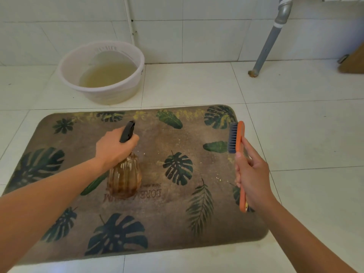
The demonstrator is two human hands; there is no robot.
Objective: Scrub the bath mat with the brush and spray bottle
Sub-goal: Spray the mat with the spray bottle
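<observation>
- Bath mat (157,219) lies flat on the floor under both our hands.
- Left hand (115,147) grips the spray bottle (125,174) above it.
- Right hand (253,174) grips the brush (239,146).

A basin (102,75) sits behind the bath mat (157,223); spray bottle (125,174) left, brush (239,154) right above it.
</observation>
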